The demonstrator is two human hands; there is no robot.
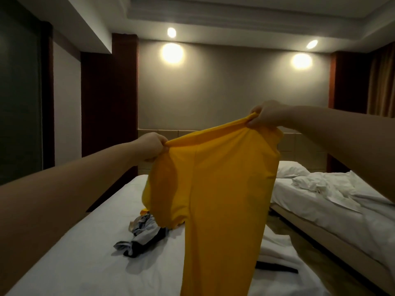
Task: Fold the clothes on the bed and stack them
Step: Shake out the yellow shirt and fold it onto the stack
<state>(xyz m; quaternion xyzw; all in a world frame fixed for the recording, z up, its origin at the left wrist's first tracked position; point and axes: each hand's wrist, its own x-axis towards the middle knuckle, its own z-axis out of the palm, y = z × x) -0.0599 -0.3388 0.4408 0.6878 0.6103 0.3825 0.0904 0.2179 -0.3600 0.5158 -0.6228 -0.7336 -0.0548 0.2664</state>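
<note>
**Above the bed (85, 263), a yellow garment (213, 189) held up between my hands**

Above the bed I held the yellow garment up by its top edge, stretched between both hands. My left hand (152, 146) pinched the bunched edge at one end, fingers curled round the cloth. My right hand (265, 115) pinched the other end, higher than the left, so the edge slanted upward to the right. The cloth hung free in front of the bed's white sheet, its lower end dropping out of view. On the bed, behind the hanging cloth and toward the left side, lay a crumpled grey and black garment (143, 233). On the bed's right side, partly hidden by the yellow cloth, lay a white garment (275, 251) with a black strip (275, 267) just beside it; whether it was folded I could not tell. To the right of the bed, across a gap, stood a second bed (342, 210) with rumpled white bedding and a pillow (292, 169).
</note>
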